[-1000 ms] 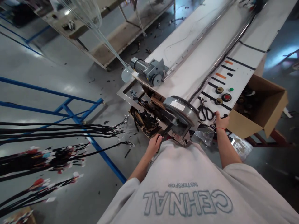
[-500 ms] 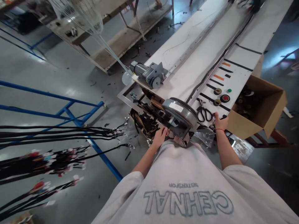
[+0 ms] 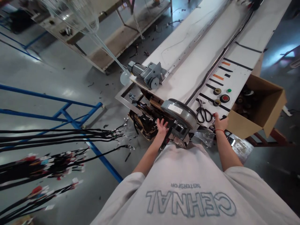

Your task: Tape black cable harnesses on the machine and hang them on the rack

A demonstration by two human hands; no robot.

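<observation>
My left hand is raised beside the machine's end, fingers spread and nothing in them. Just right of it is a round metal machine part with a white label. At the table's near right corner, my right hand, with a red band on the wrist, has its fingers bent around a small dark object I cannot make out. Black-handled scissors lie on the white table just left of that hand. A red button and two tape rolls sit farther up the surface.
A cardboard box with dark items stands at the right. A grey motor is mounted at the table's left edge. Bundles of black cables hang at the left near a blue frame. A fan stands at the upper left.
My left hand has lifted off the metal edge and moved slightly up, its fingers opening out. My right hand remains at the table corner. The whole view has shifted slightly.
</observation>
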